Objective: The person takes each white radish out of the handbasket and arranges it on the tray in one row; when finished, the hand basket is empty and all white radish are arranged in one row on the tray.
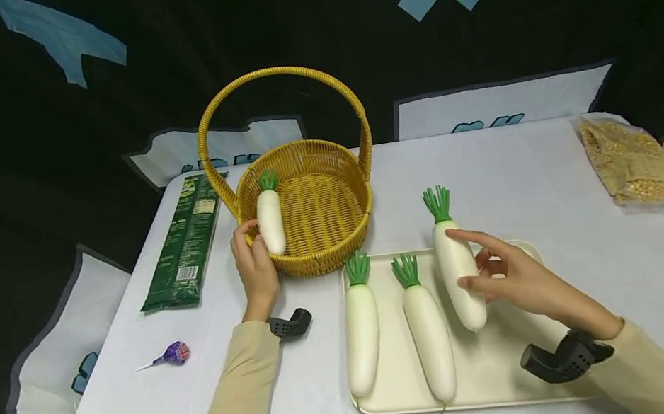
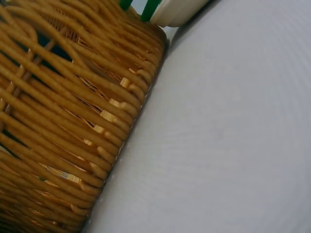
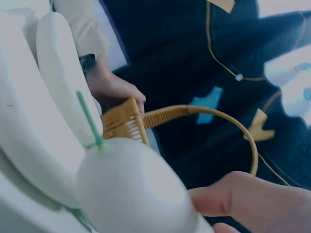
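My right hand [image 1: 513, 276] pinches a white radish [image 1: 458, 267] with green stems between thumb and fingers, over the cream tray [image 1: 512, 380]. In the right wrist view the held radish [image 3: 136, 184] fills the lower middle, with the thumb [image 3: 243, 199] against its side. Two more radishes lie on the tray, one at its left edge [image 1: 362, 338] and one near the middle [image 1: 431, 342]. On the left, my left hand [image 1: 255, 268] grips the rim of the yellow wicker basket [image 1: 315, 263]. Inside the basket a radish [image 1: 271, 223] leans at the left wall.
A green packet [image 1: 180, 247] lies left of the basket, and a purple-wrapped lollipop [image 1: 175, 353] is nearer the front. At the far right rests a clear bag of yellow grains [image 1: 631, 162]. The basket's tall handle [image 1: 273, 71] arches above it. Dark cloth [image 1: 304, 18] hangs behind the table.
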